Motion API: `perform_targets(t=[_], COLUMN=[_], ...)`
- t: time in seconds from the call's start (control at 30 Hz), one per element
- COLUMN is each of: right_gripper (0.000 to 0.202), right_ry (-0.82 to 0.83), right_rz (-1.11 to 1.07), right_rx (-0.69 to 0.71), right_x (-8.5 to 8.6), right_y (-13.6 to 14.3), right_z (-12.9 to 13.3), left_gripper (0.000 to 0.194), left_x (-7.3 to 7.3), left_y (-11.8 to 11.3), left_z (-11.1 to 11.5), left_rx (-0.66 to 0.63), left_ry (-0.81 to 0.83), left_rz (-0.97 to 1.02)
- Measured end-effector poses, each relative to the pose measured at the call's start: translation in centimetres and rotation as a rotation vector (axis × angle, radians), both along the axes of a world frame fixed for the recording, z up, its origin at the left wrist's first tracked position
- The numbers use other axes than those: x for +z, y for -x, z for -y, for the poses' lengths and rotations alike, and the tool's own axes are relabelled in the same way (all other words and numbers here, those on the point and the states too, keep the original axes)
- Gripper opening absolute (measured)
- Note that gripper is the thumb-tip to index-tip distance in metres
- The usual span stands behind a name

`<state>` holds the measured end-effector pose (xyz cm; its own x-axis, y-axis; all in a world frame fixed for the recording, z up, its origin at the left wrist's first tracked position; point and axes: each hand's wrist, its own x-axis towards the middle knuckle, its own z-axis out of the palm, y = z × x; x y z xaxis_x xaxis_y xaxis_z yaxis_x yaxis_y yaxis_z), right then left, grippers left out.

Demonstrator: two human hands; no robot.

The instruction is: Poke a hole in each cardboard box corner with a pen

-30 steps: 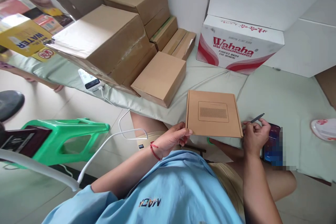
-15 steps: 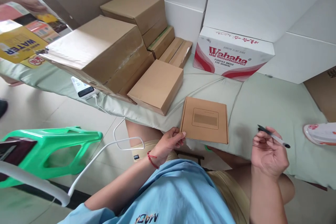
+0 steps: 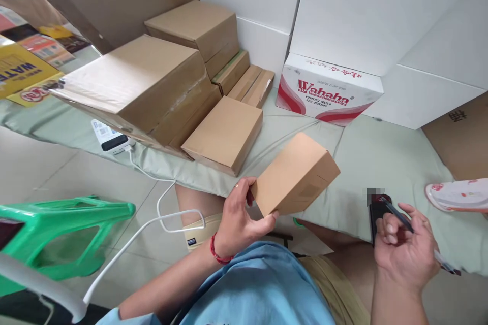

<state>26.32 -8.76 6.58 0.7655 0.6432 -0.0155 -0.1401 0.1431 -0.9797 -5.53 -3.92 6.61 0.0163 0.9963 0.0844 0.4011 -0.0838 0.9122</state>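
Note:
My left hand (image 3: 244,218) grips the left end of a small brown cardboard box (image 3: 295,175), thumb below and fingers behind. The box is tilted up off the green cloth, with a printed label on its side facing down and right. My right hand (image 3: 407,244) is closed around a pen (image 3: 398,215), whose tip points up and left. A dark phone-like object (image 3: 375,218) lies beside that hand, partly hidden by it, with a blurred patch at its upper left.
Stacked brown cartons (image 3: 152,86) stand at the left, with a smaller carton (image 3: 224,132) in front. A white-and-red Wahaha box (image 3: 328,91) is against the wall. A white cable (image 3: 168,203) hangs near a green stool (image 3: 76,233). A white-and-pink item (image 3: 457,195) lies at right.
My left hand has lifted and tipped the small box from lying flat. My right hand has moved slightly right and down, and the dark object beside it now shows. The view has shifted a little.

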Motion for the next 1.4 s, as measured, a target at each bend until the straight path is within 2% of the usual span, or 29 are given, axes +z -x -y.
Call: perform_targets(t=[0.1,0.2,0.37,0.43,0.6,0.7,0.8,1.0,1.13,1.23,1.4], right_gripper=[0.027,0.028,0.029,0.036,0.059,0.054,0.048,0.045,0.048,0.050,0.058], right_ry=[0.020,0.026,0.007,0.012,0.072,0.085,0.085,0.118,0.137,0.189,0.230], right_rz=[0.004,-0.001,-0.012,0.002,0.013,0.045,0.054,0.002,0.000,0.007,-0.025], right_rx=[-0.004,0.009,0.018,0.004,0.045,0.086,0.096,0.084,0.108,0.141,0.174], right_x=[0.1,0.1,0.1,0.1,-0.1,-0.4,-0.5,-0.7,-0.9,-1.0,-1.0], right_y=[0.0,0.1,0.1,0.1,0.5,0.8,0.7,0.2,0.4,0.8,1.2], right_z=[0.1,0.3,0.6,0.6,1.0,1.3,1.5,1.7,1.7,1.5,1.1], left_gripper=[0.040,0.040,0.040,0.041,0.060,0.068,0.074,0.072,0.071,0.070,0.070], left_x=[0.5,0.5,-0.2,-1.0,-3.2,-4.4,-5.3,-5.8,-5.4,-4.9,-4.5], left_y=[-0.4,-0.5,0.2,0.1,-0.9,-1.4,-1.6,-1.7,-1.9,-1.6,-0.7], left_z=[-0.2,-0.5,-0.6,-0.4,0.2,0.4,0.4,0.2,0.4,0.5,0.4], left_rx=[0.011,0.024,-0.045,-0.064,-0.017,-0.099,-0.186,-0.162,-0.086,-0.068,-0.295], left_ry=[-0.078,0.014,0.294,0.422,0.812,1.027,1.128,1.067,0.848,0.711,0.520], left_rz=[0.005,0.077,0.367,0.535,0.974,1.122,1.185,1.080,0.882,0.805,0.678])
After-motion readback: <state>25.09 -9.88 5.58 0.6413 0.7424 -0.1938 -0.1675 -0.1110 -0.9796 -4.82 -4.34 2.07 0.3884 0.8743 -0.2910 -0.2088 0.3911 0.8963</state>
